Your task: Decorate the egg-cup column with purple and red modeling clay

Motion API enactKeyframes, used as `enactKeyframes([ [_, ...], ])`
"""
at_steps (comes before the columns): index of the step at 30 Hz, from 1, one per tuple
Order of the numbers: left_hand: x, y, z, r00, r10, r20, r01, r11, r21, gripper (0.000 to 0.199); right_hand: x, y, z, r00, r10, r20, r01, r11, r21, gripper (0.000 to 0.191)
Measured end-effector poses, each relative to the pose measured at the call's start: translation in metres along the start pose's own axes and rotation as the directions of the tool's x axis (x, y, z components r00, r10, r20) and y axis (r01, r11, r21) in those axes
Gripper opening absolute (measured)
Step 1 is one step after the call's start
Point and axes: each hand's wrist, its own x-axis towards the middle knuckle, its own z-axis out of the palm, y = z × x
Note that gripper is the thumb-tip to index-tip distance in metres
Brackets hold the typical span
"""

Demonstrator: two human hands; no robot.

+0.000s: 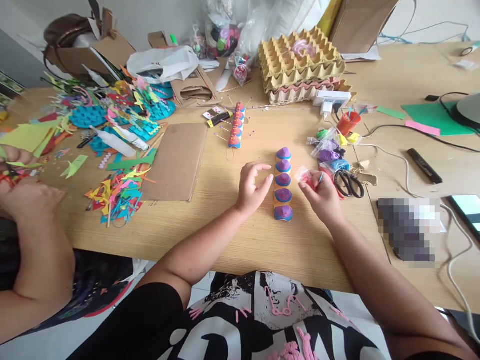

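A strip of egg-carton cups point(283, 195), painted blue with purple caps, lies on the table between my hands. My left hand point(253, 187) hovers just left of it, fingers curved and apart, with nothing visible in them. On the other side, my right hand point(323, 194) is closed around a small clear plastic bag point(302, 175) with something red in it. A thin blue stick end shows at its fingers. Farther back stands a second strip point(236, 126) in red and blue, with pins sticking out sideways.
Black-handled scissors point(349, 183) and bagged purple clay point(330, 151) lie beyond my right hand. Egg trays point(302, 60) are stacked at the back. Cardboard point(176, 162) and paper scraps point(116, 192) lie left. A co-worker's hands point(22, 185) handle paper at far left.
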Motion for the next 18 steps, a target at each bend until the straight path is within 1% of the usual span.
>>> enactKeyframes([
  [2, 0.0, 0.008, -0.002, 0.995, 0.061, 0.074, -0.063, 0.997, 0.036, 0.017, -0.004, 0.003, 0.005, 0.998, -0.042, 0.043, 0.041, 0.999, 0.027, 0.051],
  [4, -0.001, 0.015, -0.004, 0.98, 0.142, 0.137, -0.151, 0.987, 0.058, 0.014, -0.006, 0.002, 0.008, 0.991, -0.114, 0.07, 0.112, 0.993, 0.025, 0.049],
  [6, -0.001, 0.02, -0.005, 0.962, 0.22, 0.161, -0.233, 0.971, 0.062, 0.013, -0.008, -0.001, 0.008, 0.978, -0.185, 0.097, 0.183, 0.983, 0.03, 0.046],
  [8, -0.002, 0.023, -0.005, 0.948, 0.269, 0.17, -0.28, 0.959, 0.044, 0.011, -0.01, -0.005, 0.008, 0.968, -0.218, 0.126, 0.215, 0.976, 0.041, 0.043],
  [12, -0.003, 0.024, -0.005, 0.942, 0.274, 0.196, -0.286, 0.958, 0.036, 0.009, -0.013, -0.01, 0.007, 0.963, -0.207, 0.173, 0.2, 0.978, 0.059, 0.044],
  [16, -0.004, 0.024, -0.006, 0.95, 0.272, 0.154, -0.278, 0.96, 0.017, 0.007, -0.016, -0.011, 0.007, 0.96, -0.206, 0.191, 0.194, 0.978, 0.082, 0.041],
  [18, -0.004, 0.024, -0.006, 0.95, 0.272, 0.15, -0.278, 0.96, 0.018, 0.008, -0.017, -0.01, 0.007, 0.956, -0.218, 0.197, 0.201, 0.974, 0.105, 0.039],
])
